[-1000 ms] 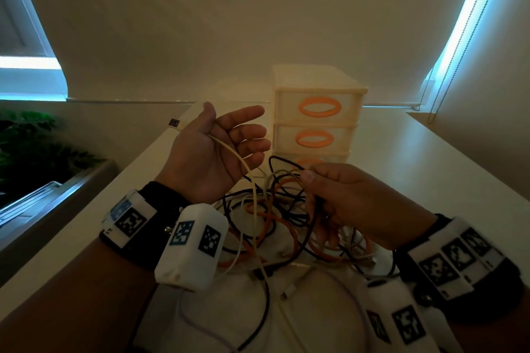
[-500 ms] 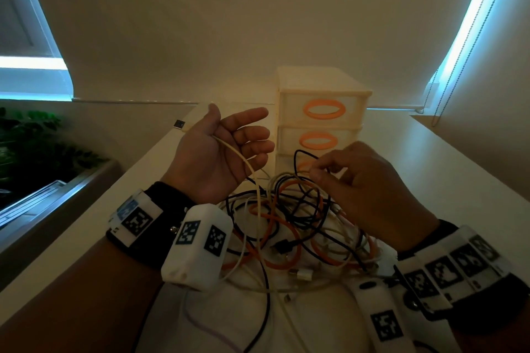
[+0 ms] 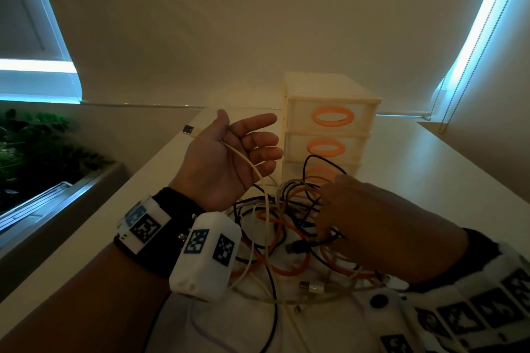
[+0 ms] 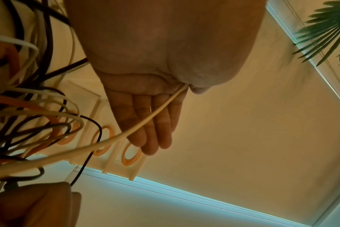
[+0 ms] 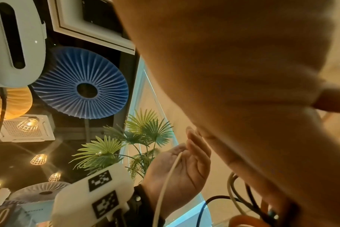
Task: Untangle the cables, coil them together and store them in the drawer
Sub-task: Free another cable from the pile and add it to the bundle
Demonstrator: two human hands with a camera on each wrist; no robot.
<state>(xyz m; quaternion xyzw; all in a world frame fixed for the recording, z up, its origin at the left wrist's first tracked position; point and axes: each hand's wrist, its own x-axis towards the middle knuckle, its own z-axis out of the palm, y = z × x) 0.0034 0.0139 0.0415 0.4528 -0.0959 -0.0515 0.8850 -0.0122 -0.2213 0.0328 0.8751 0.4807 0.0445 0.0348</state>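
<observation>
My left hand is raised palm up over the table's left side, fingers stretched out. Its thumb pins a cream cable against the palm, and the cable's USB plug sticks out behind the hand. The cable drops into a tangle of black, orange and cream cables lying on the table. My right hand reaches into the right side of the tangle, back upward, fingers curled down among the strands and closed on some of them. Behind stands a cream three-drawer unit with orange handles, all drawers shut.
The cream table runs back to the wall; its left edge drops to a ledge with green plants. A bead cord hangs from the blind at the right. Loose cable ends and plugs lie at the front.
My right hand has dropped from pinching a lifted black loop into the right side of the tangle. The left hand has stayed raised with the cream cable.
</observation>
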